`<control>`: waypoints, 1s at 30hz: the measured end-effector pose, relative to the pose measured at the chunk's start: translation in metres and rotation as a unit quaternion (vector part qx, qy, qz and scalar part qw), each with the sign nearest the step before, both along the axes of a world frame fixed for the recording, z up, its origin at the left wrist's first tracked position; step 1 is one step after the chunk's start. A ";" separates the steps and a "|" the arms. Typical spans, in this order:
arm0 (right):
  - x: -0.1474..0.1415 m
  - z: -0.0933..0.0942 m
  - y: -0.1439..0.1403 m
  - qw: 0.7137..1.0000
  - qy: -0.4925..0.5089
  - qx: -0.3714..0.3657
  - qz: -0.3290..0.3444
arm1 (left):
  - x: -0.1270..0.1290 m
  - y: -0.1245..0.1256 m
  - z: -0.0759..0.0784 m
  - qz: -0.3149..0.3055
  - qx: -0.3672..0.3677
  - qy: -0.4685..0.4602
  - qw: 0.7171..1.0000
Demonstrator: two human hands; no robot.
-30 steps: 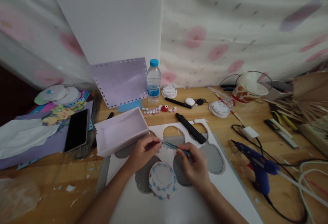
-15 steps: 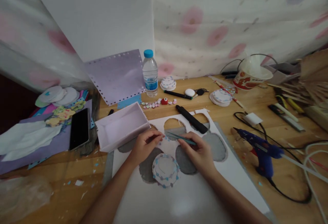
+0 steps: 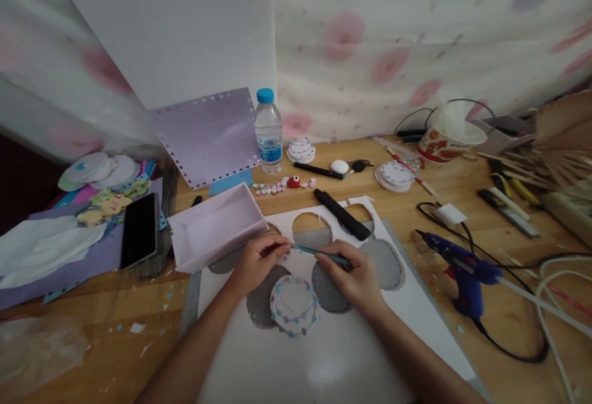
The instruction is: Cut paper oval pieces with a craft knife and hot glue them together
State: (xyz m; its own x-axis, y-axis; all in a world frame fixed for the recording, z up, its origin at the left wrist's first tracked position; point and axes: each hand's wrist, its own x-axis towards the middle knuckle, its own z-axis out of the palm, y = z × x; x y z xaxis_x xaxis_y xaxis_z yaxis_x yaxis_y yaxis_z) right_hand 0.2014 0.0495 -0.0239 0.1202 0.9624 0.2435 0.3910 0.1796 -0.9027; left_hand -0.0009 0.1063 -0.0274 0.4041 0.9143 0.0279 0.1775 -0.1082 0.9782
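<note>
Right hand [image 3: 356, 277] – grips teal tweezers [image 3: 319, 252] | left hand [image 3: 256, 262] – pinches tip

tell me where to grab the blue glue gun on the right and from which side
Grip the glue gun by its thick blue handle, coming from above. It lies flat on the table, nozzle pointing up-left, with the cord trailing off the handle's near end, so the mid-handle is the bare, graspable part.

Dim, soft indoor light; edges warped and blurred.
</note>
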 end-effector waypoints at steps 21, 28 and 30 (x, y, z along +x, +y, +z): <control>-0.014 0.023 -0.024 0.926 -0.191 0.327 -0.005 | 0.019 -0.034 0.060 0.018 -0.033 0.027 0.999; -0.011 0.049 -0.043 0.927 -0.250 0.255 0.112 | 0.012 -0.043 0.074 0.134 -0.077 -0.014 0.988; 0.010 0.040 -0.066 0.936 -0.248 0.244 0.063 | -0.006 -0.039 0.072 0.169 -0.066 -0.029 0.983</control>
